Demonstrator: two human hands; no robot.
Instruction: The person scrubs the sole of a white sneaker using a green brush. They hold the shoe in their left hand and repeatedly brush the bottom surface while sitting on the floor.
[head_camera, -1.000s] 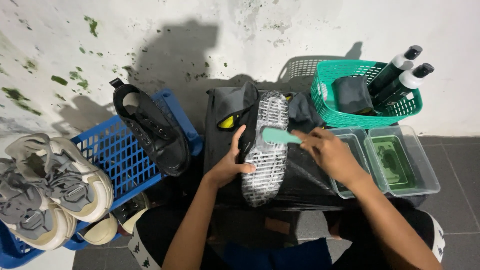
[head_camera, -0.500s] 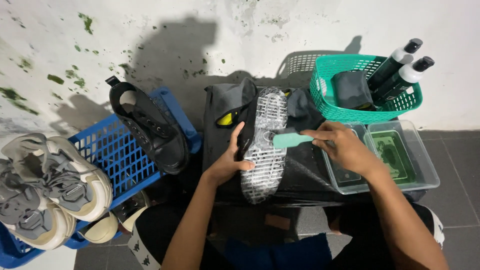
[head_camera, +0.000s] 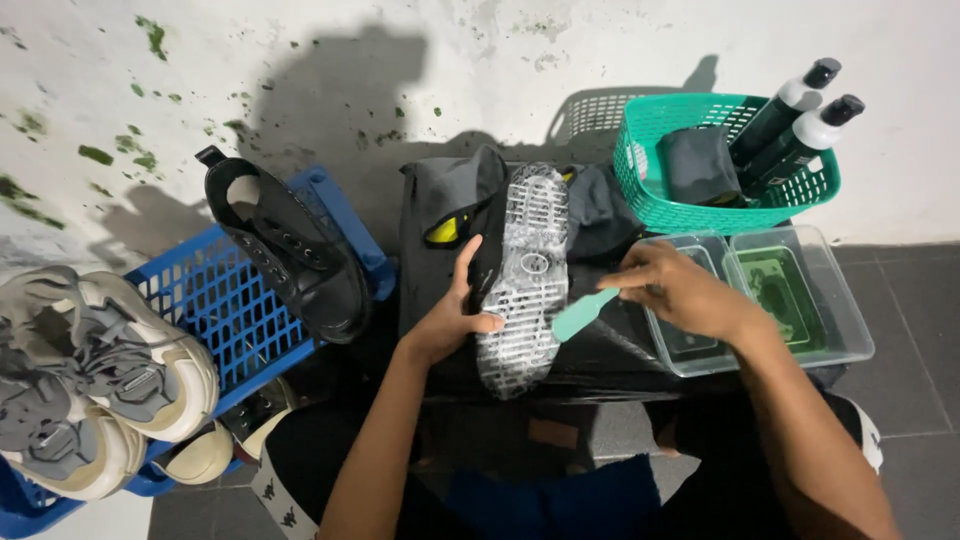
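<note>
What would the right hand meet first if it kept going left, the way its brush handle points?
Most likely the upturned shoe sole, which the left hand steadies; the right hand holds a teal brush just beside it.

Layout of the work area. An upturned shoe (head_camera: 525, 280) lies sole-up at the middle of the covered bench (head_camera: 600, 350), held at its left edge by the left hand (head_camera: 450, 318); the right hand (head_camera: 680, 290), to its right, holds a brush (head_camera: 583, 315) beside the sole. Two clear tubs (head_camera: 790, 300) sit side by side at the bench's right edge. Behind them, against the wall (head_camera: 300, 70), stands a basket (head_camera: 720, 165) containing two bottles (head_camera: 795, 130) and a folded cloth (head_camera: 700, 165). Left of the bench, a crate (head_camera: 225, 310) carries a boot (head_camera: 290, 260) near its back-right corner and a pair of sneakers (head_camera: 90, 380) at its left edge.
</note>
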